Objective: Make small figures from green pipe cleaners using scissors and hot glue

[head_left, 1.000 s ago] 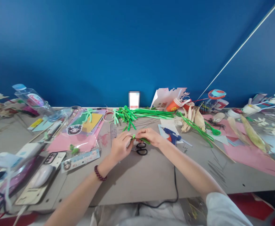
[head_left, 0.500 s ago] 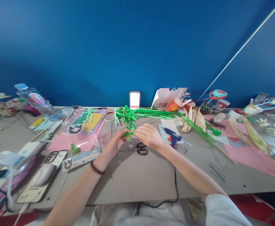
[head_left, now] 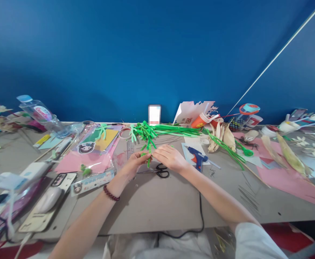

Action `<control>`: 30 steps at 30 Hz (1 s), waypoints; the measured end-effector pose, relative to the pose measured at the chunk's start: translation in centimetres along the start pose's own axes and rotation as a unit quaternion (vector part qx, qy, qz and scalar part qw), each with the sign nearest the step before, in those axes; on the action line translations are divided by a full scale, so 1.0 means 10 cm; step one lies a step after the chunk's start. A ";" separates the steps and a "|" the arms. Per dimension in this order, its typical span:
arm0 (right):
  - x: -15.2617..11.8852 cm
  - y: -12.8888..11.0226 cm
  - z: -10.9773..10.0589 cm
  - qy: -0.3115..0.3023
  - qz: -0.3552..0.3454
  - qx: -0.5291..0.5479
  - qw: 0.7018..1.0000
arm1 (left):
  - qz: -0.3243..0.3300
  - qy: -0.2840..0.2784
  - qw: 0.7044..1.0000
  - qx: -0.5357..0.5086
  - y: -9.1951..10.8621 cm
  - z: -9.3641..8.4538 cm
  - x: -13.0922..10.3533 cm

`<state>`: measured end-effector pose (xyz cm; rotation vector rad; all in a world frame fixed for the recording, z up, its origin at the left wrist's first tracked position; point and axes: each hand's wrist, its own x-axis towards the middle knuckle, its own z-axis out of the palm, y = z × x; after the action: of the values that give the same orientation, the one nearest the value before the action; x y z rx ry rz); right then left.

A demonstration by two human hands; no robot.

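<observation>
Between my fingertips is a piece of green pipe cleaner [head_left: 148, 162], bent into several short arms, one of them pointing down toward me. My left hand [head_left: 136, 162] pinches it from the left, thumb and forefinger together. My right hand [head_left: 170, 157] closes on it from the other side, its fingers bunched and partly hiding the piece. Just beyond lies a pile of bent green pipe cleaners [head_left: 145, 131], with long straight green pipe cleaners [head_left: 179, 130] stretching off to its right. Below my right hand, black-handled scissors [head_left: 162, 171] rest on the table.
A blue glue gun [head_left: 197, 157] lies right of my hands on white paper. At left are pink sheets in clear plastic [head_left: 86, 158], a phone [head_left: 63, 179], a white mouse [head_left: 49, 199] and a tilted water bottle [head_left: 41, 115]. Dried husks [head_left: 222, 138] and an orange cup [head_left: 200, 120] stand farther right.
The green pipe cleaner piece has turned in my fingers, so one arm now points downward. Both hands have shifted slightly and stay close together.
</observation>
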<state>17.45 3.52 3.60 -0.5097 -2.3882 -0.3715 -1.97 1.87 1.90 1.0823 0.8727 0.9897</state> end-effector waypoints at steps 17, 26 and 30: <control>0.07 -0.14 0.09 0.024 0.413 0.340 0.845 | 0.255 0.117 0.883 0.377 -0.02 0.02 -0.04; 0.02 -0.05 0.15 -0.053 0.494 0.468 0.731 | 0.296 0.097 0.863 0.397 -0.08 -0.01 -0.03; 0.04 -0.03 0.09 -0.077 0.443 0.434 0.781 | 0.170 0.115 0.934 0.293 -0.10 0.00 0.01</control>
<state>16.58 3.72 3.17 -1.1063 -1.8617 1.1648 -1.77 1.81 0.88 1.6904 1.2469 1.1923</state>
